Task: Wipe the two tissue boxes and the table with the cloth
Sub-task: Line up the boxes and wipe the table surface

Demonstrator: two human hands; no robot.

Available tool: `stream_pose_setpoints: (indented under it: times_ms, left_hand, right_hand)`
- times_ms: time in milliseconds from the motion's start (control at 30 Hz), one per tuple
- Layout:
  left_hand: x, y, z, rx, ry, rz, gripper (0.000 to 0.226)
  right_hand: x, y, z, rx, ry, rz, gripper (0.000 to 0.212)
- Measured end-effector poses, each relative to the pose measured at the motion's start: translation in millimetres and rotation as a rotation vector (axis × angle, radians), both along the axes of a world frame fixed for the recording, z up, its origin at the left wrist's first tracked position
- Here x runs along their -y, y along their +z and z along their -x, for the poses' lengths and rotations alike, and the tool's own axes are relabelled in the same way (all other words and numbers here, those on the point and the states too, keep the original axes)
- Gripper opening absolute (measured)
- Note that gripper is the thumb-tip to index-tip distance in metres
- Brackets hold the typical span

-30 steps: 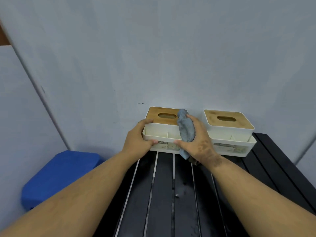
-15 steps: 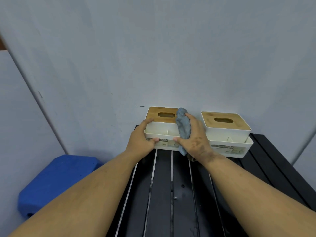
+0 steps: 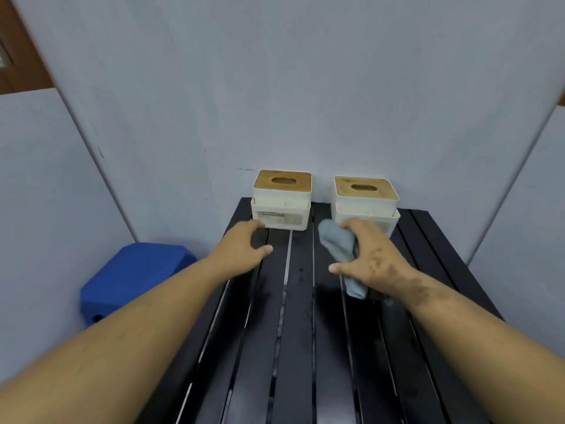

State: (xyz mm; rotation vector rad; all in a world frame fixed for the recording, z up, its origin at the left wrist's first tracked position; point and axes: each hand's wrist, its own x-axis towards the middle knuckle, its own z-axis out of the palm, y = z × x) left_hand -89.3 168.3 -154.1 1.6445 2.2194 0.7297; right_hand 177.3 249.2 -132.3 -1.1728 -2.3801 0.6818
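Two white tissue boxes with wooden lids stand at the far edge of the black slatted table [image 3: 302, 347], against the wall: the left tissue box [image 3: 282, 203] and the right tissue box [image 3: 365, 203]. My right hand [image 3: 371, 261] grips the grey-blue cloth [image 3: 337, 244] just in front of the right box, above the table. The cloth's tail hangs below the hand. My left hand [image 3: 243, 250] hovers with relaxed fingers in front of the left box, apart from it and holding nothing.
A blue plastic stool [image 3: 131, 276] stands on the floor left of the table. Grey walls close in behind the boxes and on both sides. Narrow gaps run between the table's slats.
Both hands have come off the left tissue box and drawn back toward me. The right hand carried the cloth rightward, in front of the right box. The camera view has pulled back.
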Motion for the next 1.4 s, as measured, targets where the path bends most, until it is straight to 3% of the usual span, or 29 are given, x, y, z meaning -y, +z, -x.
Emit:
stream_pose_setpoints:
  times_ms: [133, 267, 467, 633, 767, 933, 1033, 1133, 1233, 1300, 1400]
  left_hand:
    - [75, -13, -34, -0.092, -0.129, 0.087, 0.046]
    - [135, -37, -66, -0.195, -0.173, 0.140, 0.059]
    - [180, -70, -83, -0.226, -0.204, 0.037, 0.077]
    - [181, -77, -79, -0.204, -0.194, -0.006, 0.071]
    - [179, -81, -79, -0.253, -0.215, -0.009, 0.067]
    - [178, -82, -80, -0.274, -0.221, -0.015, 0.066]
    - [181, -79, -79, -0.180, -0.190, -0.086, 0.058]
    - [186, -73, -65, -0.053, -0.013, -0.269, 0.039]
    - [191, -72, -42, -0.178, 0.035, -0.160, 0.038]
    - [194, -78, -33, -0.306, -0.044, -0.064, 0.050]
    - [195, -83, -31, -0.342, -0.067, -0.034, 0.056]
  right_hand:
    - [43, -28, -58, 0.174, 0.042, 0.035, 0.059]
    - [87, -73, -96, 0.336, 0.001, -0.094, 0.068]
    - [95, -96, -120, 0.278, -0.043, -0.212, 0.055]
    - [59, -90, -170, 0.083, -0.393, -0.036, 0.029]
    - [42, -86, -159, -0.027, -0.486, -0.001, 0.031]
    - [49, -90, -66, -0.087, -0.203, 0.031, 0.034]
    - [79, -92, -12, -0.026, -0.052, 0.053, 0.051]
    - [122, -85, -6, 0.024, 0.158, 0.081, 0.059]
    - [151, -75, -34, 0.075, 0.422, 0.170, 0.061]
    - [142, -67, -52, 0.055, 0.452, 0.192, 0.061]
    - [86, -57, -60, -0.117, 0.268, 0.050, 0.055]
